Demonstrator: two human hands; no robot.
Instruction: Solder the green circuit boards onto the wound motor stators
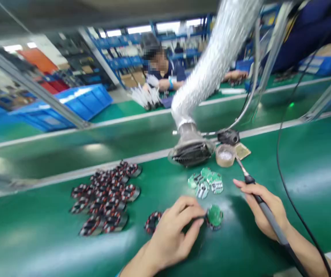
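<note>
My left hand [177, 232] pinches a thin dark piece, perhaps a wire or tweezers, at the left edge of a round green circuit board [214, 215]. That board rests on a dark round part. Beside the left hand, partly hidden by it, lies a black and red ring-shaped part [153, 222]. My right hand [265, 209] holds a soldering iron [269, 217] like a pen, its tip at the rim of a small round tub [225, 155]. Several loose round circuit boards [202, 189] lie between the tub and the left hand.
A pile of black and red ring-shaped parts [107, 200] covers the left of the green table [52, 242]. A silver duct with a dark hood [193, 152] hangs over the table's back. A black cable [286, 173] crosses the right side. Across the bench sits another person [165, 69].
</note>
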